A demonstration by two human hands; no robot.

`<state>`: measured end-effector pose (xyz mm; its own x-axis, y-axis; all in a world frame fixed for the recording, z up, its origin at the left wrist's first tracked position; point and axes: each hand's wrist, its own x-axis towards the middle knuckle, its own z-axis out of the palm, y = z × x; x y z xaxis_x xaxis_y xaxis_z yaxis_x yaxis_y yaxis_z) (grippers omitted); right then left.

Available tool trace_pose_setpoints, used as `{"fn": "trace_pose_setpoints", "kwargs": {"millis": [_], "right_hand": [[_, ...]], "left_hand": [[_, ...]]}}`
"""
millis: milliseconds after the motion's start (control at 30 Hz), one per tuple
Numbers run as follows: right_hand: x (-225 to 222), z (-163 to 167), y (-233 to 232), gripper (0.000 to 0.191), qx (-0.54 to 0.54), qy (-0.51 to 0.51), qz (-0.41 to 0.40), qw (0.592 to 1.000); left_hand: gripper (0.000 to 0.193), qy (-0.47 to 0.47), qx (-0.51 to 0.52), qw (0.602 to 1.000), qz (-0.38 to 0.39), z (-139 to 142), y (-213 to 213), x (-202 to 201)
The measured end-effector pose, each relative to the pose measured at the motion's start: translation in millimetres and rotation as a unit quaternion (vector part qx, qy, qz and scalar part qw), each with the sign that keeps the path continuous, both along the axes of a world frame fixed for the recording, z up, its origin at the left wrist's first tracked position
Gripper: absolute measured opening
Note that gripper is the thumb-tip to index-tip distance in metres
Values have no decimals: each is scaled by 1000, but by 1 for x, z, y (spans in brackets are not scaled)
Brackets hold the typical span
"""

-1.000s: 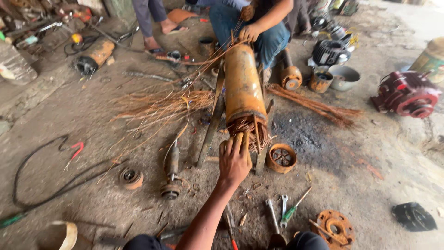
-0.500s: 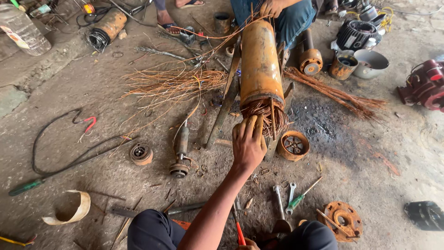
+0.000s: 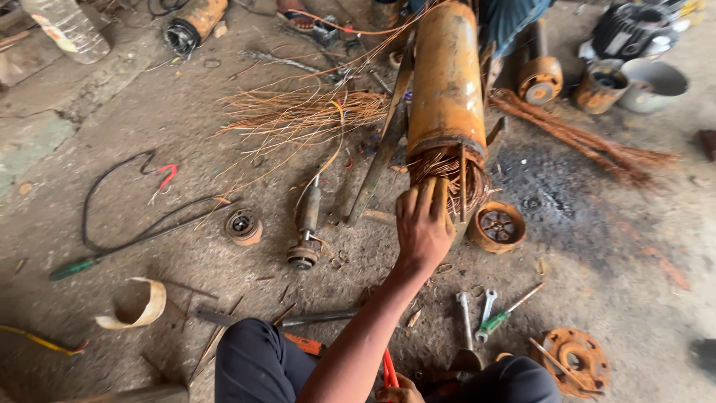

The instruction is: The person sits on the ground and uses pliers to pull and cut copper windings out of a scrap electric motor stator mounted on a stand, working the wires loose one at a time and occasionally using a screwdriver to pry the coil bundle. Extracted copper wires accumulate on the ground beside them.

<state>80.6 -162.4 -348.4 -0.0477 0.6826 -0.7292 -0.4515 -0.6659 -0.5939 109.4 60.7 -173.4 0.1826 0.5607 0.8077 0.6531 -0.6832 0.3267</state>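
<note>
Left hand [image 3: 421, 227] was stretched forward, fingers together and curled over the bundle of copper windings [image 3: 447, 175] that stuck out of the near end of the orange motor casing [image 3: 446, 78]. Palm faced down; fingertips lay against the wire, and whether they gripped any strand could not be told. The casing lay on the floor, running straight away from that hand, propped across dark metal bars [image 3: 380, 153].

Right hand [image 3: 399, 389] sat low by the knees, mostly cut off by the frame edge, curled round a red-handled tool [image 3: 389, 367]; its exact grip could not be told.

Just right of the left hand: a round rusty end cap [image 3: 498, 226]. Left of it, a short shaft [image 3: 306, 231] and a small bearing housing [image 3: 244, 226], with a fan of loose copper strands [image 3: 298, 116] beyond. Farther left, a black cable [image 3: 127, 216] with a green handle.

Between the hands, toward the right: two spanners [image 3: 477, 317] and a green screwdriver [image 3: 503, 313]. Right of the right hand, a rusty flange [image 3: 576, 360].

Beyond the casing, well right of the left hand, a long copper bundle [image 3: 574, 138] and a grey bowl [image 3: 655, 83].
</note>
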Motion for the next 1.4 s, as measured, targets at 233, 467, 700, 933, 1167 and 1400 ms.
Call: {"fn": "trace_pose_setpoints", "kwargs": {"millis": [233,467,700,933,1167,1400], "right_hand": [[-2,0,-6,64,-4,25,-4,1000],[22,-10,-23,73,59,-62,-21,996],[106,41,-44,93,223,-148,21,963],[129,131,-21,102,215,-154,1,964],[126,185,17,89,208,-234,-25,950],[126,211,46,85,230,-297,2,927]], "left_hand": [[57,7,-15,1000,-18,-20,1,2],[64,2,-3,1000,-14,-17,-3,-4],[63,27,-51,998,-36,-2,4,-20],[65,63,-76,994,-37,12,8,-22],[60,70,-108,990,-50,15,15,-25],[60,63,-92,993,-49,11,19,-23]]}}
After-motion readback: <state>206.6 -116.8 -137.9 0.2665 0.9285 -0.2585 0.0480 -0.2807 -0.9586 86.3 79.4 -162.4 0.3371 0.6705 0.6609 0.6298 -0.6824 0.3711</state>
